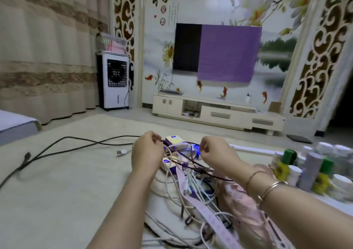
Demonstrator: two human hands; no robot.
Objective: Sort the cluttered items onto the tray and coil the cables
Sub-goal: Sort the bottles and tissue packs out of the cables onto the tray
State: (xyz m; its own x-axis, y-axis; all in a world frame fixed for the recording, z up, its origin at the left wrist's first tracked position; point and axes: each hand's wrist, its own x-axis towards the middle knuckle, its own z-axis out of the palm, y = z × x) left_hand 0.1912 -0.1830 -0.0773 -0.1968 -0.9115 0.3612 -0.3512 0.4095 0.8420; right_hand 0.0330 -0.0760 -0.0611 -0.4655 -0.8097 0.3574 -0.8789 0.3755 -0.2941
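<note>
Both hands are raised over the tangle of cords, each pinching the same thin black cable (80, 141). The left hand (147, 151) has its fingers (155, 138) curled and pressed onto the cable near its upper end; the right hand (214, 153) pinches a further stretch between thumb and fingers, so a short span runs between the two grips.

From the left fingers the cable's long free length trails away to the left and toward the near edge of the bed cover (66, 182), lying roughly crosswise, with a dark plug (27, 156) partway along. A white USB plug (121, 152) lies just left of the left fingers. Below and between both hands sits the heap of white cords (191, 187), a pink measuring tape (206, 212) and small purple-and-white packets (174, 140).

To coil well, I judge the left hand should serve as the anchor while the right draws even loops toward it, lifting the black cable clear of the white cords so it does not drag them. Bottles (309, 170) stand well right of the right fingers.
</note>
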